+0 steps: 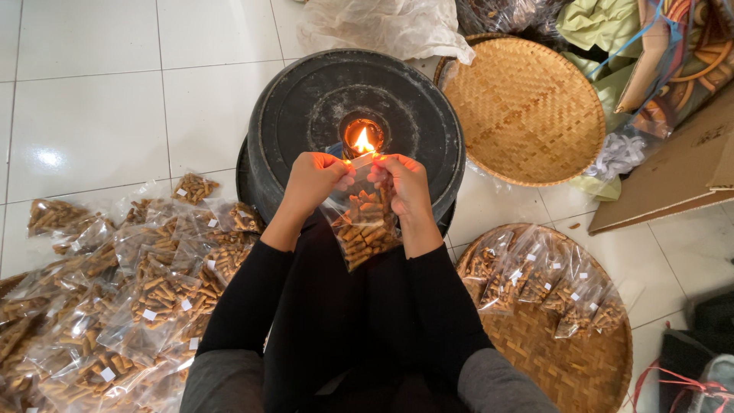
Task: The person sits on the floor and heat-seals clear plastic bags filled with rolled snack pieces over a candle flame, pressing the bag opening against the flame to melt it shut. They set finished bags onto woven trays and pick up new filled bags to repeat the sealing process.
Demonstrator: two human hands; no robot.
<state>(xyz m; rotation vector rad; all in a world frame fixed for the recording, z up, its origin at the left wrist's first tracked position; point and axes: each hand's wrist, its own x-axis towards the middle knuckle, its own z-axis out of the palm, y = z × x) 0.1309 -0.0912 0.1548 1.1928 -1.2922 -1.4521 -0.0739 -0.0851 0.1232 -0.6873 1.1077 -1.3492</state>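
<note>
My left hand and my right hand both pinch the top edge of a clear plastic bag of brown rolled snacks. The bag hangs between my hands, its folded top held right at a small flame. The flame burns in a cup in the middle of an upturned black round tub just beyond my knees. Black sleeves cover both forearms.
A heap of filled snack bags lies on the white tile floor at my left. A woven tray at my right holds several more bags. Another woven tray sits behind it, beside cardboard and crumpled plastic.
</note>
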